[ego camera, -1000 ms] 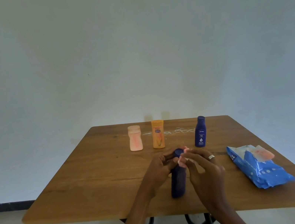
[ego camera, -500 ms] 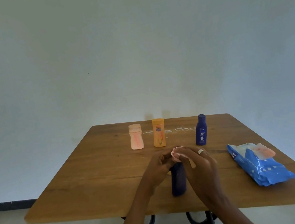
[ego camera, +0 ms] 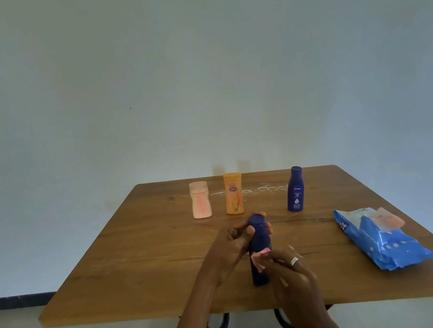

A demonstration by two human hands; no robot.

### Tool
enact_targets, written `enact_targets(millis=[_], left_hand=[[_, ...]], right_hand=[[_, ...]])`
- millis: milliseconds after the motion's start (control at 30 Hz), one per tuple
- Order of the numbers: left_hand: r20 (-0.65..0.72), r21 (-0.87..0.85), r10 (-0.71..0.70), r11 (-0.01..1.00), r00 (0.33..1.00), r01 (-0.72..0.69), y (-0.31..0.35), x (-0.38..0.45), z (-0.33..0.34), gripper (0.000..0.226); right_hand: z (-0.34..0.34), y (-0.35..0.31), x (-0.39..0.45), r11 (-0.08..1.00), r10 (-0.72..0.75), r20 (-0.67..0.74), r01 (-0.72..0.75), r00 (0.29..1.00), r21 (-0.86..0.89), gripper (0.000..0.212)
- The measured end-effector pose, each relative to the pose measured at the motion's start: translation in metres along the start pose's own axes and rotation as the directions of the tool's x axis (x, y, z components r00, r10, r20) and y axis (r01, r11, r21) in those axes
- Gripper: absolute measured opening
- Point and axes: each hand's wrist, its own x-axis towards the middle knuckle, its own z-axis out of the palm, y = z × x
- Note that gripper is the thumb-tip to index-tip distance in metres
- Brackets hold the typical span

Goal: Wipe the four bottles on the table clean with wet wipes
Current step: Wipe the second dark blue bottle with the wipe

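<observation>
The left hand [ego camera: 233, 242] curls around the neck of the dark blue bottle [ego camera: 259, 254], which stands upright near the table's [ego camera: 129, 264] front edge. Lower down, the right hand [ego camera: 290, 271] pinches a wet wipe [ego camera: 257, 257] (pinkish, crumpled) against the bottle's middle. The wipes pack [ego camera: 384, 243] lies well apart to the right.
</observation>
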Motion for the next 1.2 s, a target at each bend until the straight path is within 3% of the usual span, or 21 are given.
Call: enact_targets(millis=[133,233,300,400,533,633,800,933,1033,1200], left_hand=[[0.001,0.007,-0.012,1.000,1.000,0.012,-0.001,0.002,0.002,0.036],[-0.018,0.027,-0.026,0.999,0.999,0.027,0.000,0.004,0.001,0.030],[-0.035,0.028,-0.032,0.999,0.999,0.033,-0.001,0.005,-0.001,0.028],[-0.022,0.017,-0.017,1.000,1.000,0.017,0.000,0.003,0.001,0.033],[-0.008,0.015,-0.015,1.000,1.000,0.015,0.002,0.003,0.001,0.031],[-0.014,0.055,-0.036,0.998,0.999,0.036,0.002,0.004,0.002,0.030],[-0.008,0.072,-0.023,0.997,1.000,0.024,0.002,0.002,0.005,0.030],[-0.001,0.050,-0.007,0.999,1.000,0.007,0.005,0.001,0.007,0.030],[-0.009,0.050,-0.004,0.999,1.000,0.004,0.006,-0.001,0.006,0.029],[-0.025,0.007,-0.035,0.999,0.999,0.035,0.003,0.000,0.003,0.030]], right_hand=[[-0.006,-0.005,0.015,1.000,0.004,-0.057,-0.003,0.998,0.027,0.025],[-0.011,-0.014,0.033,0.999,0.008,-0.107,-0.003,0.994,0.050,0.041],[-0.008,-0.013,0.033,0.997,0.061,-0.097,-0.056,0.993,0.051,0.037],[0.002,-0.006,0.015,0.994,0.084,-0.018,-0.085,0.996,-0.074,0.040],[0.011,0.006,-0.013,0.989,-0.009,0.115,0.026,0.993,-0.146,0.026],[0.017,0.008,-0.033,0.987,0.145,0.187,-0.128,0.972,-0.098,0.028],[0.007,-0.004,-0.016,0.963,0.266,0.255,-0.268,0.930,-0.027,0.018],[-0.008,-0.018,0.014,0.997,0.082,0.071,-0.082,0.994,-0.014,0.025],[-0.009,-0.013,0.018,0.998,0.032,0.012,-0.031,0.999,-0.052,0.023],[-0.002,-0.009,-0.008,0.980,0.198,0.186,-0.193,0.962,-0.046,0.027]])
